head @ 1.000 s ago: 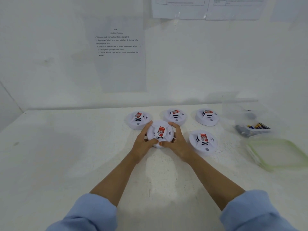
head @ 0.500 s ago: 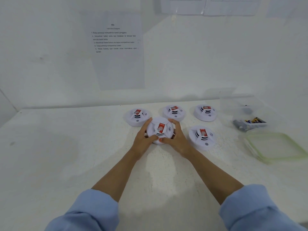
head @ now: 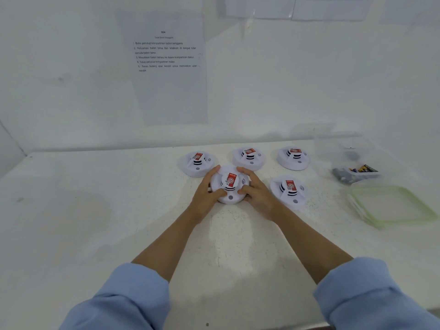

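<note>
A round white smoke detector [head: 229, 186] with a red label sits on the white table [head: 95, 222] in front of me. My left hand [head: 206, 195] grips its left edge, thumb on the front rim and fingers curled round the back. From the other side my right hand [head: 258, 194] grips its right edge the same way. The detector rests on the table between both hands.
Several more white detectors lie around it: one at back left [head: 197, 163], one behind [head: 248, 156], one at back right [head: 293, 157], one to the right [head: 288, 189]. A clear tub of batteries [head: 357, 173] and a green-rimmed lid [head: 390, 206] lie far right. A printed sheet [head: 166, 67] hangs on the wall.
Both hands stay clasped on the middle detector, which has turned slightly between them. The camera view has shifted a little.
</note>
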`<action>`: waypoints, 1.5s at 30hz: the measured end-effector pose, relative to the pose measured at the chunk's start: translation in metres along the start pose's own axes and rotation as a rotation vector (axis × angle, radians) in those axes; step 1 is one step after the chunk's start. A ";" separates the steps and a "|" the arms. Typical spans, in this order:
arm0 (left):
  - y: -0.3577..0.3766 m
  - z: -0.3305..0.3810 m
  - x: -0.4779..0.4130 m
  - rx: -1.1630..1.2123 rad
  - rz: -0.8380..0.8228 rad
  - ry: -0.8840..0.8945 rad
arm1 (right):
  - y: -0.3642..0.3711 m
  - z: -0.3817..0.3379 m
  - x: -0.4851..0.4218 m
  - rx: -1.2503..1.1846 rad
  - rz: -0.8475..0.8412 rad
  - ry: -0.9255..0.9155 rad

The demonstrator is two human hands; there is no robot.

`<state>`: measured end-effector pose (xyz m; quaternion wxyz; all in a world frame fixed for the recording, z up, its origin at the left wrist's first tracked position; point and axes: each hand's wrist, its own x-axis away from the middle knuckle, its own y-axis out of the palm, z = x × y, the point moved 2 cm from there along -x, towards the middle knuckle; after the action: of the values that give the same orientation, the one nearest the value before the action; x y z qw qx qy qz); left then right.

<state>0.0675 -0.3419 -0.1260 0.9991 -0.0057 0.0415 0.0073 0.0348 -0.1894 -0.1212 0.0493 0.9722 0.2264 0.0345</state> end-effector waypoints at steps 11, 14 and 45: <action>0.003 0.005 0.012 -0.071 0.023 0.019 | 0.001 0.002 0.011 0.108 0.055 -0.030; 0.001 0.004 0.015 -0.082 0.038 0.014 | 0.004 0.002 0.014 0.158 0.070 -0.051; 0.001 0.000 0.018 -0.113 0.033 0.046 | 0.012 0.000 0.023 0.247 0.095 -0.087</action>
<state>0.0854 -0.3408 -0.1279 0.9957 -0.0614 0.0638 0.0259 0.0610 -0.1901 -0.1189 -0.0628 0.9810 0.1803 -0.0337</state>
